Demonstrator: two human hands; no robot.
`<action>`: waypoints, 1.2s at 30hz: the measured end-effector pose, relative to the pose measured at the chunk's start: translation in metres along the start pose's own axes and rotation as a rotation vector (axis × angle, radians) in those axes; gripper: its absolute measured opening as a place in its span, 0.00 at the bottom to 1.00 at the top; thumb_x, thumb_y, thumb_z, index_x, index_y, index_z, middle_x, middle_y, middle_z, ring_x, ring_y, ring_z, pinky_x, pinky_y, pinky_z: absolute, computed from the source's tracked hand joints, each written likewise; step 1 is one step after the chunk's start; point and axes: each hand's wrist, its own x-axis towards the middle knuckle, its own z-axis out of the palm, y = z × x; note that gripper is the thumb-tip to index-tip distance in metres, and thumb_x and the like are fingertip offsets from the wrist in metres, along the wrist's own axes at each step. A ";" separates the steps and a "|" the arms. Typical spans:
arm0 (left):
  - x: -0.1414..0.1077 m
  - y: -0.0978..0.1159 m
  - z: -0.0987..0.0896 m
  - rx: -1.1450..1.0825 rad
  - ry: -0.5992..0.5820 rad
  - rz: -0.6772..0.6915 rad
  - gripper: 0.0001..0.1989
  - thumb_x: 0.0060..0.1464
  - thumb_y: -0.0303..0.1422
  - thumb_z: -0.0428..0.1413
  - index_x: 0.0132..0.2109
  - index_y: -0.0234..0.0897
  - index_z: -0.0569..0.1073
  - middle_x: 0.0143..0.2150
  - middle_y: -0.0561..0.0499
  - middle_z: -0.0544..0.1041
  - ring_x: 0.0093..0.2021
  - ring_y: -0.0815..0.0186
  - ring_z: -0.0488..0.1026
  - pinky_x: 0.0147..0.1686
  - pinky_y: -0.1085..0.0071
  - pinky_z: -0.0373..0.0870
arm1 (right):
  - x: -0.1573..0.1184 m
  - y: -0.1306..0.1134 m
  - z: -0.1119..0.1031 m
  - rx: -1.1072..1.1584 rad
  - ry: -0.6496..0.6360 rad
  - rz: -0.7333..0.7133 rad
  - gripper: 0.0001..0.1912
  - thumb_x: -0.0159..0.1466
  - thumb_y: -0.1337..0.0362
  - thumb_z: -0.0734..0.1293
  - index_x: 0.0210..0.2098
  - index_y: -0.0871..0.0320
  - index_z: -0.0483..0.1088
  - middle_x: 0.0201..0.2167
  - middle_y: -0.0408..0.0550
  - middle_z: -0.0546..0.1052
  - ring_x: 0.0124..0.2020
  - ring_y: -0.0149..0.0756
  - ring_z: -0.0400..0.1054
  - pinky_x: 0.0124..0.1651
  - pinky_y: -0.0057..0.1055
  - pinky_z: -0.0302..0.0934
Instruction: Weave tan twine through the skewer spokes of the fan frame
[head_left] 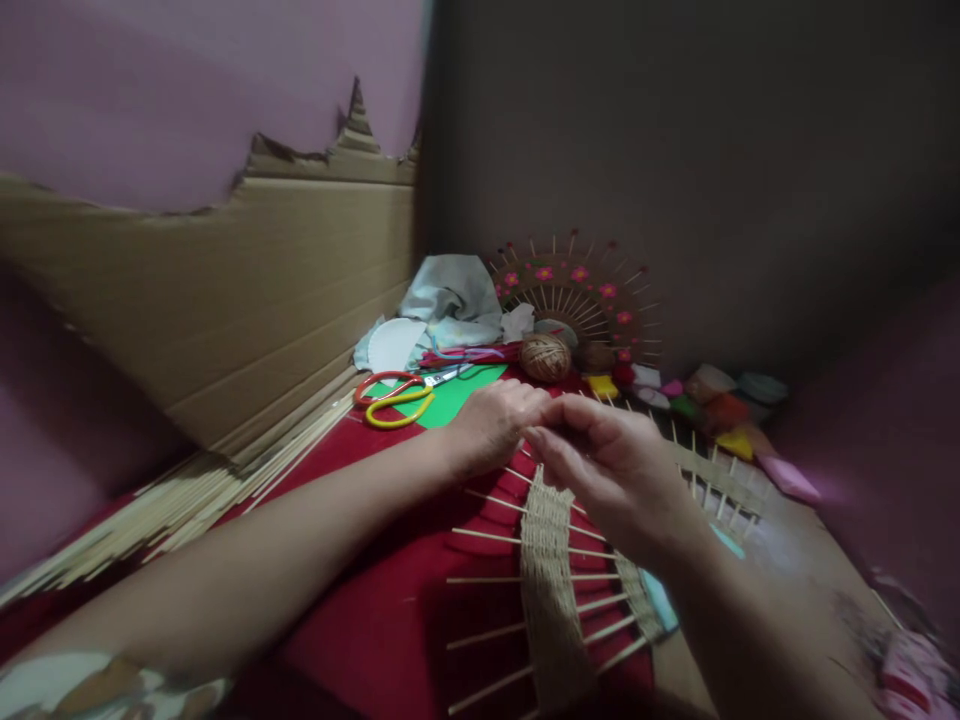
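A fan-shaped weaving of thin sticks and twine (551,560) lies on the red cloth (360,610), its sticks spreading out on both sides of the woven band. At its far end my left hand (499,425) is closed, back of the hand up, and whatever it pinches is hidden. My right hand (619,470) meets it from the right, thumb and fingers pressed together close to the left knuckles. Anything between those fingertips is too small to make out. Both hands hover over or touch the upper sticks; which of the two cannot be told.
Scissors with red and yellow handles (394,398) lie on green sheet (480,380). Beyond are a twine ball (545,357) and a flower-decorated stick fan (577,275). Loose sticks (172,510) lie left beside cardboard (315,260). Coloured bundles (724,408) sit at right.
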 end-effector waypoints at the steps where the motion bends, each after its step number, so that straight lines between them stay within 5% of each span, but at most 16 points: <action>1: 0.000 -0.001 0.000 0.034 -0.007 0.007 0.09 0.55 0.33 0.49 0.33 0.32 0.70 0.29 0.49 0.71 0.31 0.66 0.66 0.33 0.69 0.64 | -0.001 -0.002 0.001 0.020 -0.022 -0.004 0.05 0.58 0.71 0.62 0.27 0.61 0.68 0.22 0.42 0.69 0.23 0.25 0.61 0.27 0.23 0.56; 6: 0.001 -0.006 0.003 0.155 -0.029 0.012 0.09 0.55 0.28 0.47 0.40 0.30 0.70 0.33 0.45 0.73 0.35 0.62 0.67 0.37 0.65 0.64 | -0.016 -0.019 0.020 0.021 -0.355 -0.081 0.07 0.60 0.68 0.62 0.25 0.59 0.66 0.21 0.39 0.67 0.22 0.24 0.58 0.25 0.21 0.53; 9: 0.001 -0.009 0.007 0.080 -0.048 -0.049 0.10 0.56 0.27 0.46 0.40 0.31 0.71 0.35 0.45 0.74 0.36 0.63 0.68 0.38 0.65 0.65 | -0.024 -0.026 0.034 -0.136 -0.660 -0.255 0.07 0.54 0.69 0.66 0.34 0.55 0.68 0.31 0.41 0.72 0.25 0.26 0.61 0.25 0.23 0.52; 11: 0.002 -0.011 0.009 -0.043 -0.050 -0.141 0.10 0.56 0.28 0.46 0.38 0.33 0.72 0.35 0.46 0.75 0.36 0.65 0.69 0.38 0.68 0.66 | -0.023 -0.024 0.034 -0.263 -0.722 -0.284 0.09 0.52 0.69 0.67 0.34 0.55 0.68 0.31 0.41 0.73 0.25 0.27 0.62 0.24 0.24 0.51; 18: 0.008 -0.014 0.012 -0.367 -0.115 -0.464 0.10 0.48 0.23 0.48 0.36 0.35 0.72 0.32 0.52 0.76 0.33 0.68 0.71 0.34 0.73 0.66 | 0.013 0.044 -0.025 -0.483 -0.336 0.063 0.08 0.57 0.71 0.60 0.27 0.57 0.71 0.21 0.42 0.72 0.22 0.27 0.62 0.25 0.24 0.52; 22: 0.006 -0.007 0.012 -0.383 -0.111 -0.454 0.08 0.48 0.27 0.49 0.34 0.35 0.73 0.29 0.52 0.75 0.30 0.68 0.70 0.31 0.73 0.65 | 0.027 0.099 -0.048 -0.644 -0.179 0.219 0.09 0.55 0.71 0.61 0.28 0.59 0.73 0.24 0.44 0.75 0.25 0.30 0.65 0.28 0.25 0.55; 27: 0.001 -0.002 0.022 -0.339 -0.130 -0.416 0.12 0.51 0.29 0.48 0.40 0.39 0.74 0.26 0.53 0.75 0.27 0.68 0.70 0.31 0.72 0.65 | 0.032 0.132 -0.044 -0.799 -0.209 0.205 0.10 0.56 0.67 0.62 0.33 0.60 0.75 0.33 0.51 0.76 0.33 0.36 0.68 0.34 0.28 0.56; 32: -0.001 -0.004 0.030 -0.261 -0.168 -0.374 0.12 0.54 0.32 0.48 0.42 0.40 0.75 0.33 0.50 0.75 0.34 0.65 0.70 0.37 0.68 0.65 | 0.041 0.138 -0.037 -0.665 -0.281 0.195 0.12 0.56 0.66 0.62 0.36 0.60 0.75 0.32 0.50 0.77 0.33 0.36 0.69 0.35 0.28 0.57; 36: -0.002 -0.005 0.033 -0.090 -0.082 -0.318 0.11 0.55 0.33 0.50 0.41 0.39 0.75 0.33 0.47 0.69 0.38 0.62 0.66 0.41 0.64 0.64 | 0.047 0.142 -0.034 -0.644 -0.270 0.138 0.12 0.55 0.68 0.62 0.35 0.58 0.75 0.34 0.49 0.77 0.36 0.36 0.69 0.39 0.28 0.58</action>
